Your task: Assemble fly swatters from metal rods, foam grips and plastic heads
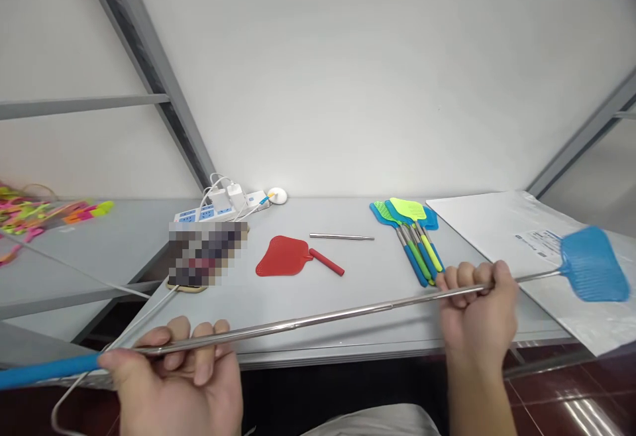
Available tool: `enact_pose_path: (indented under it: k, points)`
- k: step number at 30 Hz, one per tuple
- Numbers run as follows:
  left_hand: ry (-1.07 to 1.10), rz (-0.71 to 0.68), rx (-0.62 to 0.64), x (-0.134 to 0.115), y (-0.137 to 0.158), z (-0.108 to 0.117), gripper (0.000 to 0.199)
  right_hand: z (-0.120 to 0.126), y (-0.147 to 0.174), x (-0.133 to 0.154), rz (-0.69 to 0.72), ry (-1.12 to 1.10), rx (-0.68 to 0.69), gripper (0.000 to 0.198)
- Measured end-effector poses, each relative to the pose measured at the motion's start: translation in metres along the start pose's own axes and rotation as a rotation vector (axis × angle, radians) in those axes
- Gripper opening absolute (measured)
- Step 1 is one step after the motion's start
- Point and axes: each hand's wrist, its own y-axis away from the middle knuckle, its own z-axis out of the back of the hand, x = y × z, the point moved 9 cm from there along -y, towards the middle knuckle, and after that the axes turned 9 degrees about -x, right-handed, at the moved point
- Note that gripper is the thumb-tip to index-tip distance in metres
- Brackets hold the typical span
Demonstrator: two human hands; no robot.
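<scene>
Both my hands clenched on blue swatter [593,265] rod: left hand [173,373] near handle, right hand [474,307] near head. Red swatter [283,256] on table [308,297].

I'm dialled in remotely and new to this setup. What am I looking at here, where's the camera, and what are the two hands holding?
One picture, from a camera on the person's head, looking down at their bare hands over a grey table. The left hand and right hand both grip a long extended fly swatter with a steel rod, blue handle and blue mesh head. On the table lie a red swatter head with red handle, a loose steel rod, a bundle of blue and green swatters, a white power strip and a plastic bag.
</scene>
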Motion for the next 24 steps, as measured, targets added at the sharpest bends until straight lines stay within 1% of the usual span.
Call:
enact_pose_path:
  k: [2,6,8,10,11,15,17,21,23,24]
  points:
    - [0.050,0.055,-0.008,0.016,0.009,-0.006,0.034,-0.003,0.015,-0.013,-0.007,-0.006,0.042,0.048]
    - [0.015,0.137,0.092,0.047,0.025,-0.022,0.033,-0.016,0.044,-0.042,-0.082,0.054,0.238,0.047]
    - [-0.012,0.172,0.119,0.056,0.026,-0.022,0.032,-0.017,0.050,-0.051,-0.107,0.124,0.300,0.049]
    - [-0.023,0.177,0.105,0.054,0.021,-0.017,0.029,-0.014,0.048,-0.048,-0.080,0.173,0.304,0.051]
    - [-0.021,0.164,0.091,0.050,0.018,-0.013,0.027,-0.012,0.044,-0.044,-0.058,0.179,0.286,0.051]
    - [-0.010,0.104,0.046,0.023,0.007,-0.002,0.029,-0.005,0.031,-0.022,-0.006,0.131,0.208,0.049]
    - [0.013,0.102,0.037,0.014,0.004,-0.002,0.028,-0.004,0.029,-0.019,-0.012,0.127,0.215,0.048]
    - [0.047,0.142,0.051,0.015,0.000,-0.009,0.024,-0.006,0.029,-0.031,-0.047,0.197,0.320,0.051]
    - [0.042,0.140,0.074,0.021,-0.011,-0.002,0.027,-0.003,0.025,-0.034,-0.043,0.210,0.308,0.051]
    - [0.026,0.125,0.091,0.025,-0.023,0.009,0.028,-0.001,0.022,-0.034,-0.042,0.196,0.281,0.050]
